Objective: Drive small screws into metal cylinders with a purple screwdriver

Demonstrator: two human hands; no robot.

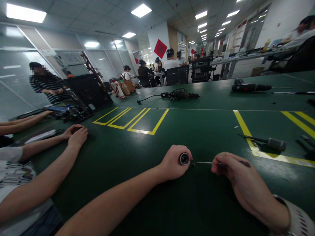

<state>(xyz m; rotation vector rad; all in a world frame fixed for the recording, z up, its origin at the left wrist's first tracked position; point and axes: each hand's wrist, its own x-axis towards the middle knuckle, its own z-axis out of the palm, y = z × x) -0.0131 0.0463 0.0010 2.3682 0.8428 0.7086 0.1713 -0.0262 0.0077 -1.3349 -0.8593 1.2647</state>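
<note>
My left hand [173,163] is closed in a fist round a small dark cylindrical part [184,159], whose round silver-rimmed end faces the camera. My right hand [230,167] pinches a thin metal tool [204,163], like a slim screwdriver, with its tip pointing left at the cylinder's end. Both hands rest low over the green table mat [197,131] near its front edge.
A screwdriver with a grey handle [268,142] lies on the yellow tape at right. A co-worker's hands [76,132] rest on the mat at left. A black machine [83,95] stands at far left. A cabled tool [179,95] and a dark tool [248,87] lie farther back. People sit at tables behind.
</note>
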